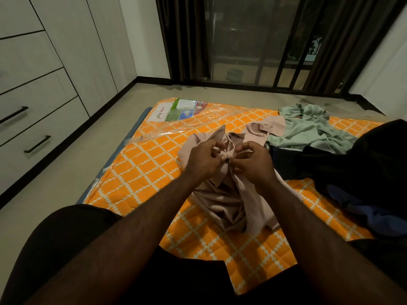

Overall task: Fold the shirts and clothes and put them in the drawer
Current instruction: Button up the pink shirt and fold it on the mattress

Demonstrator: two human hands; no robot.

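Note:
A pale pink shirt (222, 201) lies bunched on the orange checked mattress (145, 172), its upper part lifted. My left hand (203, 160) pinches the fabric near the collar from the left. My right hand (251, 164) pinches the same spot from the right, the fingertips of both hands almost meeting. A sleeve of the shirt (265, 127) trails to the back right. The drawers (33, 128) with black handles stand shut in the white wardrobe at the left.
A crumpled light green garment (308, 130) lies at the back right of the mattress. Dark black clothes (363, 164) and a blue garment (374, 216) are heaped at the right. Loose clear plastic wrap (176, 122) covers the mattress's far left corner. Bare floor runs between mattress and wardrobe.

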